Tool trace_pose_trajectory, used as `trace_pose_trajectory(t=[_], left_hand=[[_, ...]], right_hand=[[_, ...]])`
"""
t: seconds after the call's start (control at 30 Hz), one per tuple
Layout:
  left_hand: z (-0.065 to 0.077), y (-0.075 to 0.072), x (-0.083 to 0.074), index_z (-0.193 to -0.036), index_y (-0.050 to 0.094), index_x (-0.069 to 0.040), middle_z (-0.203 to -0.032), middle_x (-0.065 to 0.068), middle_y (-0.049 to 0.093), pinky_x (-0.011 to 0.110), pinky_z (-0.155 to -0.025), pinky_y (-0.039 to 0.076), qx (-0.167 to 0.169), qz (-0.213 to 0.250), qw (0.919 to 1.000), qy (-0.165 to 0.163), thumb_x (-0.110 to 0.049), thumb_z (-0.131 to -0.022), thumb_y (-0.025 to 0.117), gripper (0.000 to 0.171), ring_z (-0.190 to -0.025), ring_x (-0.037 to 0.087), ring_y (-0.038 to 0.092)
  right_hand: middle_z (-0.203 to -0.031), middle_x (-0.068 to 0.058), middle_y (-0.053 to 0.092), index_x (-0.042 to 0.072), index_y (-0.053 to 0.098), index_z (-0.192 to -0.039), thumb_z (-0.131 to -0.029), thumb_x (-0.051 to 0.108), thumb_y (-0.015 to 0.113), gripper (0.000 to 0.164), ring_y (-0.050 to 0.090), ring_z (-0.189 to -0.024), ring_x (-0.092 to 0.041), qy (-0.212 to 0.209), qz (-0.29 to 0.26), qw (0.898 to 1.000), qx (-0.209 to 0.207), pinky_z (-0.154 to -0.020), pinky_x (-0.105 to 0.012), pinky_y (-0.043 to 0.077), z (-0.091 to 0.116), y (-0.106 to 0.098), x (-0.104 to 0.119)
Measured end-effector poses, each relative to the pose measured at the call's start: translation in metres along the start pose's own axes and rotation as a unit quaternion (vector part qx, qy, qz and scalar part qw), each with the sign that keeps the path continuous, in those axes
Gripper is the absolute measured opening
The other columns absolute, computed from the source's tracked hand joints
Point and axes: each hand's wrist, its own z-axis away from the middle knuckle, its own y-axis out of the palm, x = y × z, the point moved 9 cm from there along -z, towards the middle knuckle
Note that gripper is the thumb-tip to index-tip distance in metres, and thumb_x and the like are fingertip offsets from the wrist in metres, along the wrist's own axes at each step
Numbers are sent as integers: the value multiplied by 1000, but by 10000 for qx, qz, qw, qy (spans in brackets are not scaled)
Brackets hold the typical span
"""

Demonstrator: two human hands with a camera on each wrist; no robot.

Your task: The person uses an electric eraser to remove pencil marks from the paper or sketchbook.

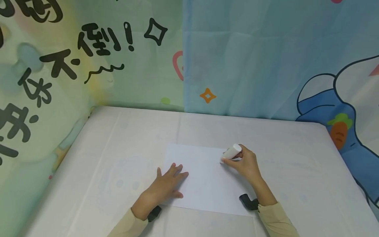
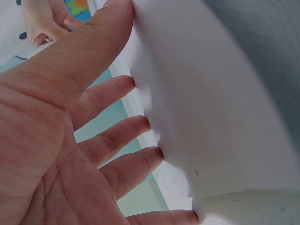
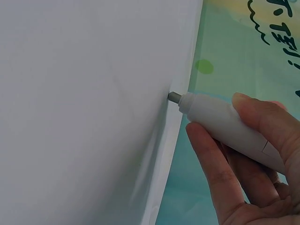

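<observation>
A white sheet of paper (image 1: 204, 184) lies on the white-covered table. My left hand (image 1: 167, 182) is spread over its left side, and in the left wrist view the fingertips (image 2: 154, 153) touch the surface. At the sheet's far right corner, my right hand (image 1: 247, 163) grips a thick white marker (image 1: 231, 152) between thumb and fingers. The right wrist view shows the marker's grey tip (image 3: 174, 97) right at the paper, with its body (image 3: 225, 122) tilted. No mark stands out near the tip.
The white tablecloth (image 1: 133, 138) reaches back to printed curtains (image 1: 237, 59) behind and at the left. A black wrist mount (image 1: 248, 202) sits beside the right wrist, and another black mount (image 1: 154, 213) beside the left.
</observation>
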Motion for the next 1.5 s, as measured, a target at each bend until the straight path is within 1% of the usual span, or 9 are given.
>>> trace_pose_trajectory(t=[0.17, 0.37, 0.57, 0.7, 1.0, 1.23, 1.5], left_hand=[[1, -1, -1, -140, 48, -5, -149, 22, 40, 78, -95, 29, -7, -1, 10000, 42, -33, -78, 74, 73, -139, 45, 32], [1, -2, 0, -140, 48, -6, -150, 21, 40, 77, -96, 30, 9, -12, 10000, -15, -34, -79, 74, 73, -140, 43, 33], [2, -4, -1, -139, 48, -5, -148, 23, 41, 76, -94, 32, -66, -135, 9998, 92, -34, -78, 74, 72, -138, 45, 34], [2, -4, -2, -139, 49, -5, -148, 23, 41, 76, -94, 33, -99, -188, 9997, 108, -34, -78, 74, 72, -138, 45, 36], [1, -2, -1, -139, 49, -7, -148, 20, 41, 76, -95, 33, -16, -205, 9998, 29, -35, -78, 74, 72, -138, 44, 35], [0, 0, 0, -139, 49, -7, -148, 21, 41, 76, -95, 32, -9, -165, 9999, 13, -35, -78, 74, 72, -139, 44, 35], [1, -1, -1, -140, 48, -7, -148, 21, 41, 75, -95, 33, -21, -251, 9997, 27, -35, -78, 74, 73, -139, 43, 35]], right_hand=[[-93, -26, 70, -9, 61, -99, -72, 0, 84, 37, 69, -82, -36, 23, -3, 10000, -12, -60, -18, 48, 0, -1, 0], [-93, -26, 70, -9, 60, -100, -73, 0, 84, 37, 69, -82, -36, 7, -14, 10000, 17, -59, -18, 48, 0, 0, 0], [-93, -26, 69, -11, 60, -100, -72, -2, 83, 38, 69, -82, -37, -63, -18, 10000, 53, -61, -17, 48, -1, 3, 2], [-93, -27, 69, -11, 59, -99, -72, -3, 83, 37, 68, -82, -37, -93, -64, 9999, 105, -60, -18, 48, -1, 6, 4], [-92, -26, 69, -11, 59, -100, -71, -3, 83, 38, 69, -81, -37, -103, -50, 9998, 131, -60, -20, 49, 0, 10, 6], [-92, -26, 69, -10, 59, -100, -72, -1, 83, 38, 69, -81, -37, -80, -37, 9999, 86, -60, -19, 49, 0, 7, 5], [-93, -26, 69, -10, 59, -100, -73, 0, 83, 38, 68, -82, -37, 4, -3, 10000, 98, -60, -19, 48, 0, 5, 3]])
